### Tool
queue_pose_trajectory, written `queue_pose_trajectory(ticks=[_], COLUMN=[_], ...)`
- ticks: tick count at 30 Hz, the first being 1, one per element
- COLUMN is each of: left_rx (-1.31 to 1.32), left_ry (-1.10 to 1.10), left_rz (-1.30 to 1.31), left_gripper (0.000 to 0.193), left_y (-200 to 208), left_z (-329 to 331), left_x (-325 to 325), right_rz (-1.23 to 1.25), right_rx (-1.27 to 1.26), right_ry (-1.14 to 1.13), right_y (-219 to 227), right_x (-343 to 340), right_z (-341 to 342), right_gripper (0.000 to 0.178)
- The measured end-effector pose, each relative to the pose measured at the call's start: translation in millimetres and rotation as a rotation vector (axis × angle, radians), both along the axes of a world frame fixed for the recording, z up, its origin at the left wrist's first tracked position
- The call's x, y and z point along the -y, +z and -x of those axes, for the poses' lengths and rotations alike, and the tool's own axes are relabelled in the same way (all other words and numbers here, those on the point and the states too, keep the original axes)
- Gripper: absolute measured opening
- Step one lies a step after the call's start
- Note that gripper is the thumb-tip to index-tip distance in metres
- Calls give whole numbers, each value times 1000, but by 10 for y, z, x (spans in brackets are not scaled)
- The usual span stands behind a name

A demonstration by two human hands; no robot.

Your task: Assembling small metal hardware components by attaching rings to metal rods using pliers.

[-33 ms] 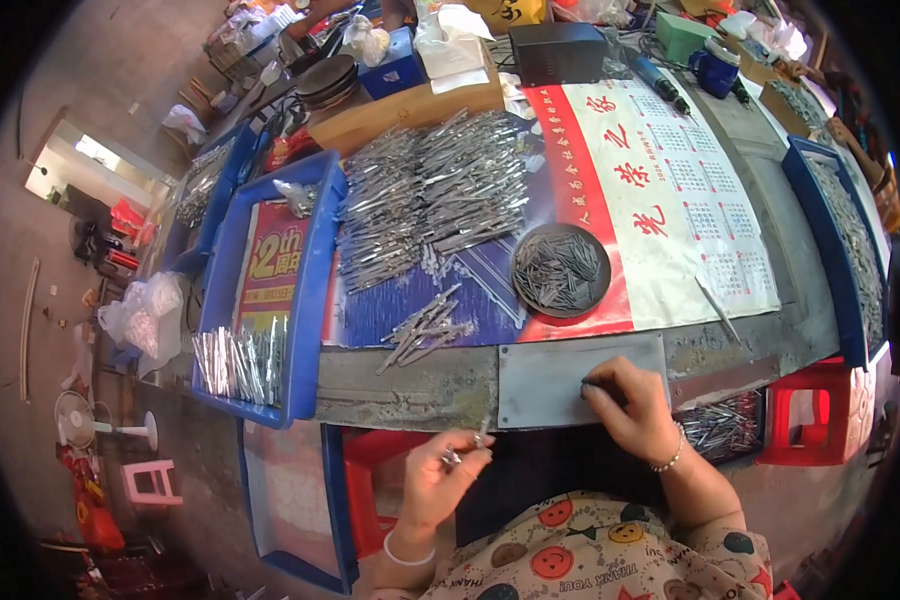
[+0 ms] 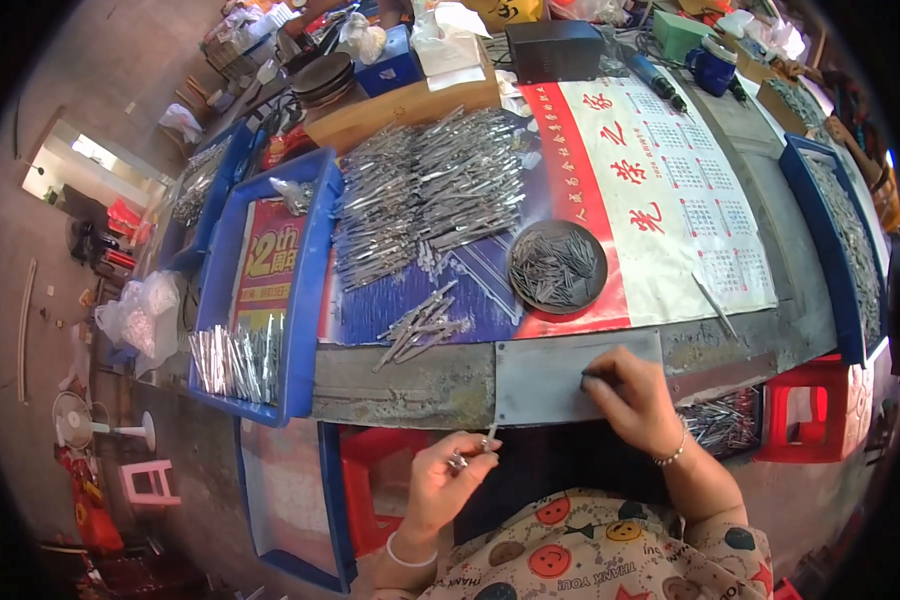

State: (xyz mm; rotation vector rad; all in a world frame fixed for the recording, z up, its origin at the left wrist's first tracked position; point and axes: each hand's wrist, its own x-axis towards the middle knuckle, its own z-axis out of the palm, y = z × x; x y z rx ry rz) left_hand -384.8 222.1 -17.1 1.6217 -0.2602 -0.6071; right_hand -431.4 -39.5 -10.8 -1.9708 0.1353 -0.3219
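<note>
Head view, from where I sit at the controls: I have the person's left hand [image 2: 452, 480] just off the table's near edge, its thumb and fingers gripping a few slim silver metal pieces [image 2: 457, 461], one of which pokes up past the fingertips toward the tabletop. A plain white bangle [image 2: 410, 552] circles that wrist.

The right hand [image 2: 630, 402] is over a flat grey rectangular plate [image 2: 538, 385] set at the edge of the worn grey table [image 2: 370, 388]. I see its fingers curled in and the thumb drawn up to them; something small and dark shows at the tips, but I cannot tell whether it is a held piece or a dirtied fingertip. A beaded bracelet [image 2: 673, 447] sits on this wrist.

Beyond the plate I make out a round dark shallow bowl [image 2: 597, 286] holding small dark grey metal slivers [image 2: 553, 262]. To its left lies a loose little pile of silver metal strips [image 2: 420, 325], and behind that a large, thick heap of silver metal strips [image 2: 430, 190]. Farther left stands a long blue plastic tray [image 2: 311, 300], with a row of shiny metal strips [image 2: 238, 365] in its near end.

On the right I have a red-and-white printed calendar sheet [image 2: 710, 215] partly under the bowl, and a thin pointed silver rod [image 2: 714, 305] across its near edge.
</note>
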Motion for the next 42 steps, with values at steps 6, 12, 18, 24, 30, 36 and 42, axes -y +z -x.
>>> queue_pose_trajectory(ticks=[6, 12, 18, 24, 30, 36, 42], left_rx=[-16, 2, -38, -30, 8, 21, 46], left_ry=[-129, -227, -198, -188, -215, -228, -202], left_rz=[99, 112, 101, 85, 104, 151, 167], left_gripper=[13, 17, 15, 15, 15, 15, 15], left_y=[-40, -95, -158, -131, -106, -46, -48], left_z=[219, 395, 415, 321, 278, 338, 349], left_x=[143, 241, 213, 258, 383, 442, 432], right_rz=[368, 865, 1001, 931, 798, 540, 10], right_rx=[78, 38, -43, -41, -91, 24, -43], right_ry=[44, 89, 124, 91, 76, 92, 211], right_y=[284, 63, 6, -28, -49, 165, 498], right_x=[338, 560, 545, 583, 637, 694, 567], right_z=[-506, -1096, -1287, -1335, -1303, -1119, -733], right_gripper=[15, 14, 11, 9, 7, 9, 21])
